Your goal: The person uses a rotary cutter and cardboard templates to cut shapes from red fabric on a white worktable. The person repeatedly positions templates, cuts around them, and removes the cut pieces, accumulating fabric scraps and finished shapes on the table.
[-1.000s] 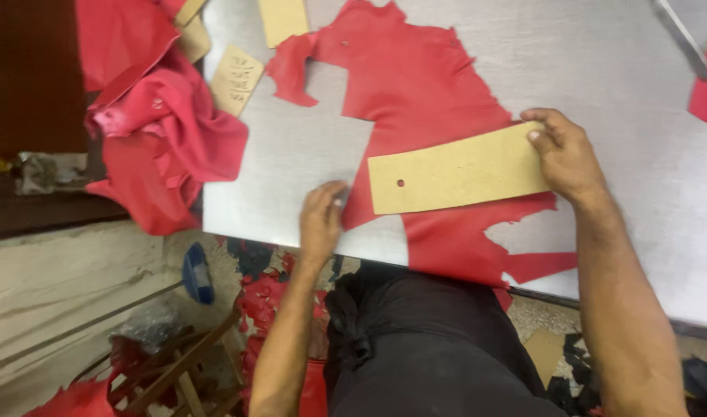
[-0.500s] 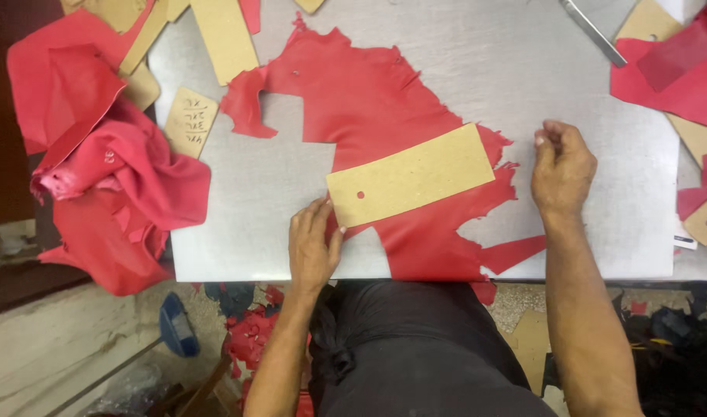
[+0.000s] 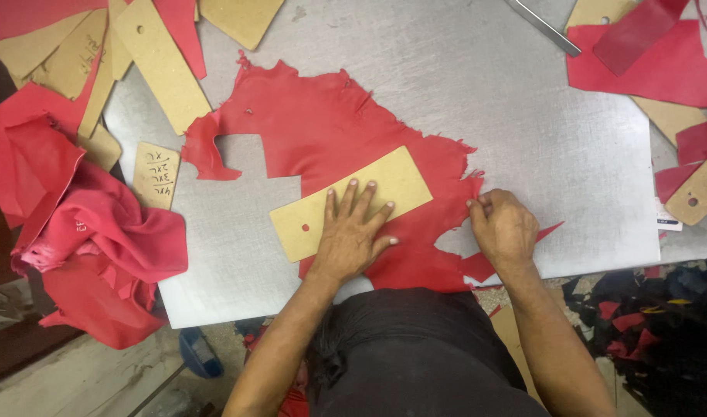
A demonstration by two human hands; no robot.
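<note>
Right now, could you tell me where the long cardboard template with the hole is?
In the head view, the cardboard template lies mid-table on the red leather piece, pinned under the left hand.

The left hand [image 3: 352, 232] covers the middle of the template [image 3: 400, 179], so its lower edge is not visible there. The template and this hand hide a part of the red leather [image 3: 322, 131]. The right hand [image 3: 504, 228] is closed at the leather's edge, and it is impossible to tell if its fingertips [image 3: 477, 205] pinch something. The metal strip [image 3: 545, 27], the red pieces [image 3: 647, 66] at right and the card pieces [image 3: 149, 54] at left are cut by the picture's edges. The writing on the small card [image 3: 156, 174] is too small to read
</note>
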